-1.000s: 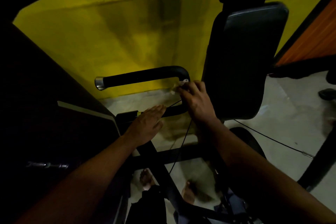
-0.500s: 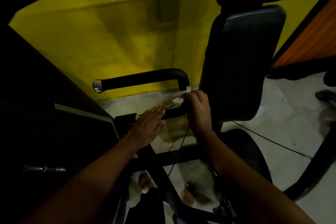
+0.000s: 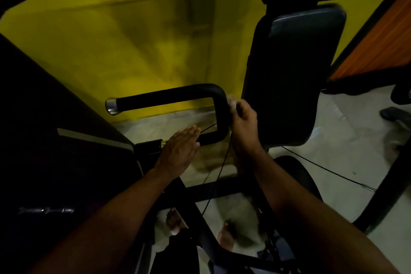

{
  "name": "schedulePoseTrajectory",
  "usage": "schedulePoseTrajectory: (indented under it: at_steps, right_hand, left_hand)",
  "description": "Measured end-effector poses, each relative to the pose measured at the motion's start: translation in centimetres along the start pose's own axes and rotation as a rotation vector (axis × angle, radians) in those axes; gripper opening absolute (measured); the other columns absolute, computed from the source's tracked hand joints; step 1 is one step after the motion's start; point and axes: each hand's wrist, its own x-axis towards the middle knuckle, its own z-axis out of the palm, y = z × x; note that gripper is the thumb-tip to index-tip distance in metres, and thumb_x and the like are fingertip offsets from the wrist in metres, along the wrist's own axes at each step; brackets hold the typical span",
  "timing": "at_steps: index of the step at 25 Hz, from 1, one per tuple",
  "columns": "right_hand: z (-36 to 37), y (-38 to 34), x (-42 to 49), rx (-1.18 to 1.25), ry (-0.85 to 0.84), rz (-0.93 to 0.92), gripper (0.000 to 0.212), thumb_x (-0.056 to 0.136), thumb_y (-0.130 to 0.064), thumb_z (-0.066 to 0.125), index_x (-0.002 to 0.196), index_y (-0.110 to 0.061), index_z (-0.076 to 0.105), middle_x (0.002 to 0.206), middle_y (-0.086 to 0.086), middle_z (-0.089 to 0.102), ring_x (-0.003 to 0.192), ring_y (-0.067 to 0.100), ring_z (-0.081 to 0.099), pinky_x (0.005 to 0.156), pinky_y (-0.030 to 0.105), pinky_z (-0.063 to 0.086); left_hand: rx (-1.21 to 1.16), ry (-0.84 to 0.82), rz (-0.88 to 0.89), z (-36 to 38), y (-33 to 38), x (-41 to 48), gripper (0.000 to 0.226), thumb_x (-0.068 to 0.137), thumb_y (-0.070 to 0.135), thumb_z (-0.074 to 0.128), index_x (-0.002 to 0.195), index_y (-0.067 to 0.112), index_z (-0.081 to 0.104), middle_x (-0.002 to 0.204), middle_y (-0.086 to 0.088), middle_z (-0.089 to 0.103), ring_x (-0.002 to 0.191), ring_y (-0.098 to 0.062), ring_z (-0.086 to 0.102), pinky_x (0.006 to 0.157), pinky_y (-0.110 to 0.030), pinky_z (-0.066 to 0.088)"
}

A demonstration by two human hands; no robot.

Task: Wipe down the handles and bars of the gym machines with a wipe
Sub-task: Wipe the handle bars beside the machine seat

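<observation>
- The wipe (image 3: 231, 102), pale and crumpled, is pinched in the curled fingers of the right hand (image 3: 243, 121). It is pressed against the outer side of the black handle (image 3: 169, 97), on the upright stretch just below the upper bend.
- The left hand (image 3: 180, 151) is laid flat on the lower bar of the handle, fingers straight and together. Nothing is gripped by it, and the loop appears to be steadied by it.
- For a thorough job, the wipe should be wrapped round the tube rather than dabbed at one face. It should then be drawn down the upright, round the lower bend, and out along the top bar to the chrome cap (image 3: 111, 106).
- The inner face of the loop is likely to be missed unless the wrist is turned.
- The stretch under the left palm cannot be reached until that hand is shifted.
- A tall black back pad (image 3: 295, 69) stands just beside the right hand, so little room is left on that side and the knuckles may be rubbed against it.
- A thin black cable (image 3: 219, 171) runs past the lower bend and down between the forearms, where it could be snagged by the wipe.
- A yellow wall (image 3: 111, 40) stands behind and a pale floor (image 3: 333, 140) lies below.
- The light is dim, so any dirt on the handle cannot be judged.
</observation>
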Motion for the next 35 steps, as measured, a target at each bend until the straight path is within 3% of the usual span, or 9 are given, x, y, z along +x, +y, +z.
schedulePoseTrajectory:
  at_steps: [6,12,17,21,27,29,31,33,35]
  right_hand:
    - [0.0,-0.7,1.0,-0.078,0.036,-0.042,0.025,0.095,-0.034,0.054,0.108,-0.019,0.069,0.106,0.003,0.071,0.103,0.022,0.068,0.090,0.056,0.053]
    - [0.8,-1.3,-0.6,-0.341,0.159,-0.377,0.026,0.092,-0.016,0.060,0.116,-0.014,0.068,0.123,0.006,0.063,0.113,0.021,0.058,0.096,0.043,0.051]
    - [-1.9,0.5,-0.2,-1.001,-0.120,-0.967,0.031,0.085,-0.012,0.071,0.115,-0.004,0.068,0.126,0.011,0.049,0.110,0.035,0.043,0.078,0.043,0.051]
    - [-1.4,0.2,0.5,-1.163,-0.176,-1.069,0.028,0.083,-0.014,0.070,0.109,-0.004,0.069,0.120,0.015,0.057,0.101,0.033,0.042,0.078,0.040,0.052]
    - [-0.2,-0.5,0.4,-1.310,-0.201,-1.158,0.037,0.083,-0.017,0.045,0.107,-0.001,0.069,0.120,0.014,0.043,0.098,0.032,0.043,0.079,0.038,0.047]
    - [-0.5,-0.3,-0.4,-1.069,-0.105,-0.973,0.031,0.086,-0.013,0.049,0.108,-0.004,0.069,0.118,0.009,0.054,0.106,0.026,0.044,0.085,0.034,0.044]
    - [-0.3,0.7,-1.9,-0.486,0.043,-0.497,0.020,0.091,-0.005,0.054,0.106,-0.006,0.068,0.112,-0.004,0.060,0.109,0.009,0.053,0.091,0.033,0.049]
    - [0.6,0.7,-1.4,-0.106,0.142,-0.136,0.015,0.096,-0.012,0.054,0.104,-0.010,0.066,0.105,-0.004,0.066,0.101,0.010,0.062,0.090,0.039,0.053]
    - [0.9,-0.8,1.1,0.106,0.008,0.091,0.019,0.101,-0.018,0.049,0.102,-0.011,0.067,0.094,0.002,0.068,0.087,0.016,0.064,0.080,0.038,0.053]
  left_hand:
    - [0.013,0.037,0.013,0.6,0.2,-0.1,0.050,0.099,0.032,0.033,0.138,0.006,0.052,0.140,-0.012,0.054,0.130,-0.024,0.051,0.111,-0.039,0.031]
    - [0.010,0.041,0.028,0.5,-0.3,0.1,0.049,0.099,0.032,0.034,0.139,0.008,0.051,0.139,-0.009,0.055,0.129,-0.022,0.051,0.111,-0.035,0.029]
    - [-0.034,0.057,0.021,0.2,0.0,0.2,0.051,0.098,0.034,0.031,0.135,0.007,0.055,0.135,-0.011,0.058,0.126,-0.025,0.054,0.111,-0.039,0.032]
    - [-0.038,0.067,0.060,0.5,-0.2,0.0,0.050,0.096,0.029,0.038,0.135,0.005,0.054,0.134,-0.012,0.059,0.124,-0.026,0.056,0.107,-0.046,0.040]
    - [-0.027,0.071,0.056,0.4,-0.2,0.4,0.051,0.095,0.031,0.037,0.137,0.006,0.053,0.136,-0.012,0.058,0.126,-0.025,0.055,0.108,-0.042,0.036]
    - [-0.030,0.063,0.050,0.7,-0.5,0.2,0.051,0.097,0.033,0.034,0.139,0.008,0.050,0.139,-0.010,0.056,0.128,-0.024,0.053,0.111,-0.040,0.034]
    - [-0.038,0.065,0.044,1.1,-0.8,0.0,0.050,0.100,0.034,0.033,0.142,0.011,0.048,0.143,-0.007,0.052,0.132,-0.021,0.049,0.113,-0.038,0.031]
    - [-0.059,0.067,0.032,1.2,-0.9,0.1,0.050,0.100,0.034,0.033,0.142,0.012,0.048,0.145,-0.006,0.050,0.134,-0.019,0.046,0.114,-0.037,0.030]
    - [-0.057,0.062,0.031,1.3,-0.8,-0.1,0.050,0.100,0.035,0.033,0.141,0.012,0.049,0.145,-0.006,0.050,0.135,-0.019,0.046,0.114,-0.037,0.029]
